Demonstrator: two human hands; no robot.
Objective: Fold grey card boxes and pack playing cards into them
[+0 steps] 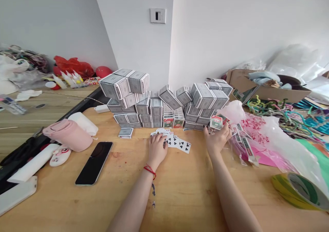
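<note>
We've got our L hand (pixel 157 150) flat on a fan of playing cards (pixel 178 144) at the front of the desk (pixel 180 197), fingers (pixel 159 141) close together on top of the cards; can't tell if they pinch any. Our R hand (pixel 216 139) is up by the pile, fingers (pixel 218 130) curled part-way round a small red-and-green card pack (pixel 216 123), holding it off the desk. Status as seen: grey-patterned card boxes (pixel 151 106) stand in a tall, uneven stack, approx 4 layers, w/ more red-and-green packs (pixel 168 121) in a front gap. Outside the stack: the fanned cards, the pack in hand and one lone grey box (pixel 125 132) left of the fan. Nearby: black phone (pixel 94 163), pink flask (pixel 67 135), clear bags w/ pink print (pixel 259 136) by the R hand, green-yellow tape roll (pixel 300 190).
</note>
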